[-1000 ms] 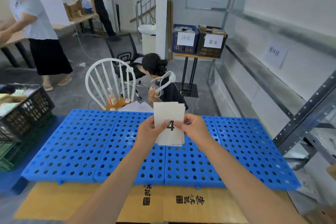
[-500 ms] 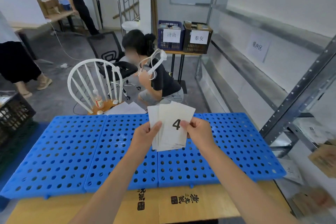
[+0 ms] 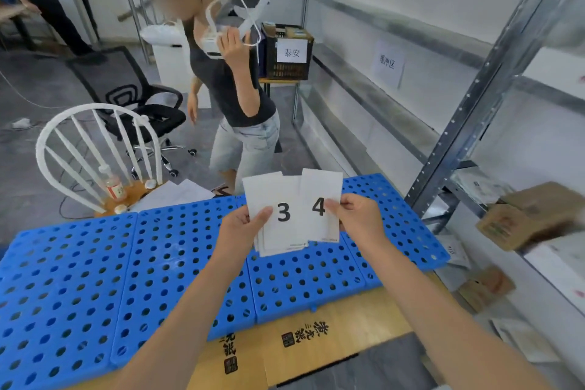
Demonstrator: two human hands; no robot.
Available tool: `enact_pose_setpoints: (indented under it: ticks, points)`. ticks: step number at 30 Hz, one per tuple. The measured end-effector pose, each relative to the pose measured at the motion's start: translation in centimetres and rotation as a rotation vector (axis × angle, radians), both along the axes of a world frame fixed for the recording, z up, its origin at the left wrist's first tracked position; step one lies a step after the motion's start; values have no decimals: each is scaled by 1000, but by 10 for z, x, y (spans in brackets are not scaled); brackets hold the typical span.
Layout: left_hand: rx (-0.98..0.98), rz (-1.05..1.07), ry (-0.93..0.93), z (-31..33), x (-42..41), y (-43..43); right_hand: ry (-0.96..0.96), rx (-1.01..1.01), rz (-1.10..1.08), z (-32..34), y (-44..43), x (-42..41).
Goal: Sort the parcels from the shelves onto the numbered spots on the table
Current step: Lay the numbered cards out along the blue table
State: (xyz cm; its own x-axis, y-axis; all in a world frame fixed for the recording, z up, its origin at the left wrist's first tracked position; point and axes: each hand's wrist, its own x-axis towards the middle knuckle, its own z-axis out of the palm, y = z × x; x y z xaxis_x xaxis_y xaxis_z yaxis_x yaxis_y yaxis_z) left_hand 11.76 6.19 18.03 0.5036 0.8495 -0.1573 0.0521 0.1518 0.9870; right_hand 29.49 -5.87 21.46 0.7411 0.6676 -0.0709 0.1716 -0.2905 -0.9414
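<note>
**Numbering the table before any parcel moves**

Preparing the spots, by judgement, and not yet sorting. Holding a stack of white cards (image 3: 278,233), 3 on top, in the left hand (image 3: 240,233), thumb curled over the front and fingers behind; pinching the single card 4 (image 3: 319,187) in the right hand (image 3: 357,218) between thumb and fingers, overlapping the right edge of the stack a little; keeping both above the far edge of the blue table (image 3: 79,279), toward its right half, touching nothing on it. Leaving the parcels (image 3: 512,222) on the shelves (image 3: 468,117) beyond the right edge of the table, none in a hand.

Next, probably: laying card 4 flat on one panel, then 3 beside it, with room left for parcels; releasing lightly, to stop the thin paper from sliding.

Against half a second ago: card 4 then on top of the stack, under both thumbs; now drawn off to the right, 3 uncovered; behind the far edge, a person (image 3: 231,89) then crouched, now standing.
</note>
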Motion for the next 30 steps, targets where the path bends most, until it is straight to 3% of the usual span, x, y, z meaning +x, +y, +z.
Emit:
enact_pose_setpoints:
  ticks: [5, 15, 22, 30]
  points:
    - [-40, -66, -52, -8, 31, -21, 61, -43, -99, -6, -32, 16]
    - [-114, -219, 52, -36, 93, -94, -30, -77, -347, -41, -127, 76]
    - [-172, -175, 97, -50, 142, -125, 118, -126, -370, -89, -179, 157]
    - [-193, -35, 158, -64, 197, -160, 110, -444, -206, -182, -218, 226]
